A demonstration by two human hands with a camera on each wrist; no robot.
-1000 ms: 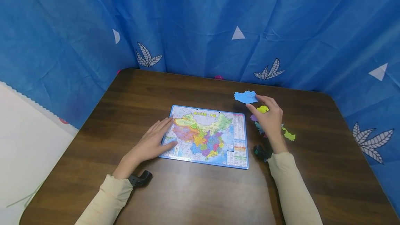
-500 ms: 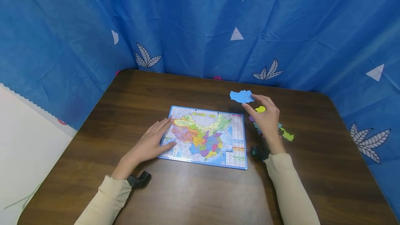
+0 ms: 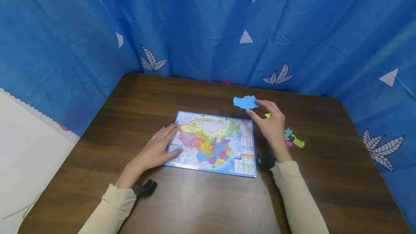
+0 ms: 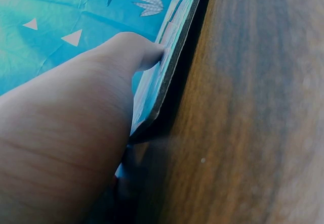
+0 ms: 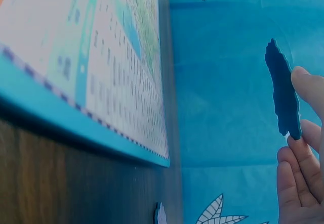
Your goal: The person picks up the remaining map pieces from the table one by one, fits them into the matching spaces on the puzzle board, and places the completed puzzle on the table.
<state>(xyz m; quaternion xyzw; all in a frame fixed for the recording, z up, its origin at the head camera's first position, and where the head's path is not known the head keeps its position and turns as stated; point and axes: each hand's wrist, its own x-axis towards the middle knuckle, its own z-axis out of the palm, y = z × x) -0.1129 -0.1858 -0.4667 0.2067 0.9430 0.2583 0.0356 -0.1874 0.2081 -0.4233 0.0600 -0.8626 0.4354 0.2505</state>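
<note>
A map puzzle board point(image 3: 224, 163) with a blue border lies flat on the table. My left hand point(image 3: 156, 151) rests on its left side, fingers extended and thumb out; the left wrist view has the thumb point(image 4: 144, 54) against the board's surface near its edge. My right hand point(image 3: 273, 124) pinches a blue jagged-edged puzzle piece point(image 3: 244, 102) between thumb and fingertips, off beyond the board's top right corner. The right wrist view shows the piece's dark back point(image 5: 283, 92), held clear of the table.
To the right of the board, partly behind my right hand, lie several loose pieces, among them a yellow-green one point(image 3: 298, 141), a teal one point(image 3: 287, 133) and a pink one point(image 3: 288, 143). A blue curtain point(image 3: 201, 28) hangs behind the wooden table point(image 3: 331, 161).
My right hand has carried the blue piece leftward, closer to the board, uncovering more of the loose pieces on its right. The left hand has stayed on the board.
</note>
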